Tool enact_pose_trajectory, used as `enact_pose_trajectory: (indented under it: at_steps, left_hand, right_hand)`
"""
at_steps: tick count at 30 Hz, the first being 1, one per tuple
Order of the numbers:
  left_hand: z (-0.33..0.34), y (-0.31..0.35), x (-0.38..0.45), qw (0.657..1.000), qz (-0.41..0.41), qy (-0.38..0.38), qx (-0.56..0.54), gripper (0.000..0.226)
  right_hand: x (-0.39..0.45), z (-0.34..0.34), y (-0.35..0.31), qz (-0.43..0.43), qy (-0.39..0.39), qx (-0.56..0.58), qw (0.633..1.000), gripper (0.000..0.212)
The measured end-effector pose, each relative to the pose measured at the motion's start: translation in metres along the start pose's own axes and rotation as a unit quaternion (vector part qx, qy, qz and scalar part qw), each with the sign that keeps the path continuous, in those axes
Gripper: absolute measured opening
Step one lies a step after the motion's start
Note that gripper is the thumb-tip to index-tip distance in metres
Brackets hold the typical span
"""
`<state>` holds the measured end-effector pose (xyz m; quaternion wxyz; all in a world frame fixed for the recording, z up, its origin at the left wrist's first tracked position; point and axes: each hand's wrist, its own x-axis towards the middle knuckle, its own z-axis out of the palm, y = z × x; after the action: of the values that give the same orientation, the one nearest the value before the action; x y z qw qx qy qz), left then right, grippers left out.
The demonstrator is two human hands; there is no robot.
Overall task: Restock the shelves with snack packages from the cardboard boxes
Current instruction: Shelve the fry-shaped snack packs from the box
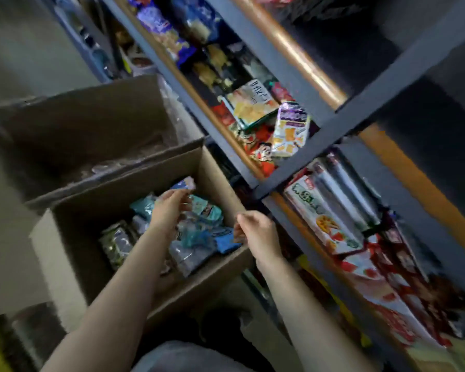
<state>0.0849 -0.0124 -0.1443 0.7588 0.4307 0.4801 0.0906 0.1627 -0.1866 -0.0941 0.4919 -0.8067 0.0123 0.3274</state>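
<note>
Pinching what looks like a small snack packet (184,183) near the far edge of the cardboard box (65,237), the left hand (168,208) should lift it straight clear of the heap, while the right hand (255,232), fingers loosely curled and empty, steadies the box's shelf-side rim.

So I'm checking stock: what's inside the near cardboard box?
The near box holds loose snack packets, mostly teal, blue and dark. The left hand reaches among them. Whatever lies beneath the top layer and the arm is hidden.
</note>
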Motion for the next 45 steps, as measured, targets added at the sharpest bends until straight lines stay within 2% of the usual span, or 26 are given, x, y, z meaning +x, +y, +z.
enact_pose_trajectory:
  at_steps: [3, 6, 8, 9, 10, 12, 14, 15, 17, 20, 25, 26, 28, 31, 34, 35, 36, 39, 42, 44, 45]
  left_hand:
    - [-0.051, -0.041, 0.027, 0.995, -0.082, 0.058, 0.014, 0.017]
    - [-0.082, -0.076, 0.045, 0.987, -0.141, 0.065, 0.036, 0.012]
    - [-0.09, -0.092, 0.048, 0.982, -0.166, 0.069, 0.049, 0.021]
    - [-0.091, -0.095, 0.047, 0.98, -0.176, 0.071, 0.057, 0.018]
    - [-0.091, -0.097, 0.045, 0.978, -0.185, 0.071, 0.062, 0.012]
    - [-0.09, -0.105, 0.044, 0.976, -0.197, 0.073, 0.06, 0.007]
    - [-0.086, -0.111, 0.041, 0.975, -0.21, 0.064, 0.045, 0.009]
    - [-0.084, -0.113, 0.039, 0.974, -0.213, 0.059, 0.045, 0.01]
    - [-0.078, -0.113, 0.035, 0.974, -0.215, 0.048, 0.055, 0.01]
    - [-0.067, -0.111, 0.03, 0.973, -0.217, 0.027, 0.074, 0.014]
    - [-0.06, -0.109, 0.033, 0.968, -0.237, 0.012, 0.079, 0.008]
    - [-0.059, -0.109, 0.034, 0.968, -0.241, 0.012, 0.076, 0.009]
    - [-0.058, -0.108, 0.034, 0.968, -0.242, 0.015, 0.068, 0.013]
    - [-0.052, -0.097, 0.029, 0.97, -0.238, 0.008, 0.055, 0.024]
    - [-0.036, -0.075, 0.015, 0.975, -0.22, -0.038, 0.004, 0.045]
    - [-0.031, -0.066, 0.011, 0.977, -0.202, -0.057, -0.03, 0.048]
    - [-0.025, -0.057, 0.008, 0.979, -0.181, -0.073, -0.058, 0.051]
    - [-0.008, -0.024, 0.004, 0.983, -0.109, -0.129, -0.076, 0.052]
    - [0.009, 0.006, -0.005, 0.979, -0.057, -0.173, -0.096, 0.055]
    - [0.018, 0.021, -0.016, 0.971, -0.03, -0.205, -0.12, 0.063]
    - [0.022, 0.027, -0.021, 0.965, -0.016, -0.227, -0.133, 0.064]
  right_hand:
    - [0.024, 0.031, 0.038, 0.08, -0.015, -0.008, 0.997, 0.012]
    - [0.045, 0.06, 0.054, 0.135, -0.048, -0.015, 0.99, 0.011]
    - [0.062, 0.076, 0.066, 0.108, -0.074, -0.125, 0.983, 0.007]
    - [0.069, 0.081, 0.072, 0.067, -0.079, -0.219, 0.97, 0.006]
    - [0.076, 0.083, 0.076, 0.02, -0.079, -0.329, 0.941, 0.013]
    - [0.085, 0.082, 0.08, -0.047, -0.076, -0.52, 0.85, 0.033]
    - [0.09, 0.076, 0.082, -0.016, -0.1, -0.626, 0.773, 0.057]
    - [0.093, 0.075, 0.085, 0.019, -0.111, -0.654, 0.748, 0.068]
    - [0.097, 0.076, 0.088, 0.049, -0.118, -0.677, 0.725, 0.078]
    - [0.105, 0.085, 0.09, 0.044, -0.096, -0.687, 0.719, 0.077]
    - [0.117, 0.085, 0.094, 0.043, -0.083, -0.737, 0.669, 0.068]
    - [0.116, 0.085, 0.093, 0.035, -0.079, -0.734, 0.673, 0.069]
    - [0.109, 0.084, 0.086, 0.027, -0.078, -0.703, 0.706, 0.077]
    - [0.093, 0.074, 0.062, 0.024, -0.095, -0.596, 0.797, 0.084]
    - [0.067, 0.048, 0.028, -0.025, -0.119, -0.424, 0.898, 0.072]
    - [0.056, 0.037, 0.016, -0.06, -0.129, -0.369, 0.918, 0.069]
    - [0.046, 0.025, 0.004, -0.104, -0.137, -0.329, 0.929, 0.069]
    - [0.025, -0.009, -0.02, -0.205, -0.125, -0.281, 0.929, 0.08]
    - [0.013, -0.033, -0.037, -0.259, -0.04, -0.239, 0.935, 0.093]
    - [0.002, -0.043, -0.05, -0.205, 0.033, -0.162, 0.965, 0.098]
    - [-0.005, -0.047, -0.056, -0.157, 0.038, -0.094, 0.982, 0.099]
